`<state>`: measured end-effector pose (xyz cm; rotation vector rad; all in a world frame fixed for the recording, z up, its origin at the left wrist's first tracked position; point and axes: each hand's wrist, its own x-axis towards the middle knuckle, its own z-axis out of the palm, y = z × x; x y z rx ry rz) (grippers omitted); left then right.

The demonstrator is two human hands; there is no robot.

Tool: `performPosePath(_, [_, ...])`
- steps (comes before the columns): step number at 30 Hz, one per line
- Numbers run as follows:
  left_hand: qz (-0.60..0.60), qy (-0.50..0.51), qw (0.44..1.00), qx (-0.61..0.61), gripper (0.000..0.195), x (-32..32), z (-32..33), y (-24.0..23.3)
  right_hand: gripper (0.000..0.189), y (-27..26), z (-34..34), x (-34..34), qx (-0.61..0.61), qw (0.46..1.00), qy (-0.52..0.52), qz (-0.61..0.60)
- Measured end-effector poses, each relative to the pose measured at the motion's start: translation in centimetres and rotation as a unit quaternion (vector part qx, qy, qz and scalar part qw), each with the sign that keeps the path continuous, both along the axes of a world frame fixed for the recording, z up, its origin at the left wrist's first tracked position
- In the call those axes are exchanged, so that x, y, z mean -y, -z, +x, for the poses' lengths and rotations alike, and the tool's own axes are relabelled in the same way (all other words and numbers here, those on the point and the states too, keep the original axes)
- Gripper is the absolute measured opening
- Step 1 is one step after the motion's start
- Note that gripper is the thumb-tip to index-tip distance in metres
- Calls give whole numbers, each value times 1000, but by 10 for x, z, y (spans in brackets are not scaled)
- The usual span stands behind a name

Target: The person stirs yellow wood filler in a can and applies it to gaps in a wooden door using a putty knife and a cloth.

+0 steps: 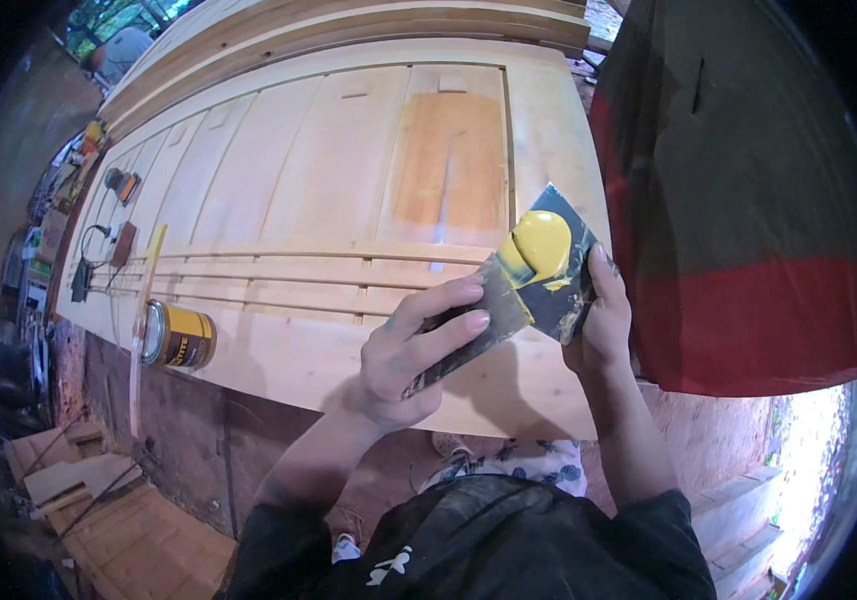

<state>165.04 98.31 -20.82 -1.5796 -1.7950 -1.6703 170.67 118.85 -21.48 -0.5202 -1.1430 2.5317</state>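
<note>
My left hand (pixel 428 337) grips a flat metal filler spreader (pixel 477 330), its edge against a dark flat plate (pixel 574 281). My right hand (pixel 604 307) holds that plate by its right edge. A mound of yellow putty (pixel 544 244) lies on the plate, with a smear beside it. Below both hands is a pale wooden door panel (pixel 301 352) with long slats (pixel 308 270) laid across it. An orange-toned patch (pixel 466 165) colours one board near the far end. To the left, a yellow and brown can (pixel 184 336) lies on the panel.
A yellow-tipped strip (pixel 144 315) crosses the panel's near edge. Farther left are a sander (pixel 122 184) and a power strip with a cord (pixel 122 244). Stacked boards (pixel 338 26) run behind. A dark and red cover (pixel 751 225) drapes something on the right.
</note>
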Motion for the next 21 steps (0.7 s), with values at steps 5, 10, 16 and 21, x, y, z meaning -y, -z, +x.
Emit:
performPosePath(5, [-42, -40, 998, -22, 50, -6, 2, 5, 37, -1, 1, 5, 9, 1000, -14, -4])
performPosePath(10, [-112, -87, 990, -2, 57, -8, -17, 27, 38, 10, 1, 2, 17, 1000, -20, -13])
performPosePath(16, [-331, -113, 933, 87, 53, -11, -59, 21, 36, 4, -22, -31, -6, 1000, -14, 16])
performPosePath(21, [-364, -46, 930, -4, 52, -50, -109, -45, 38, 37, -73, -73, 46, 999, -4, 17])
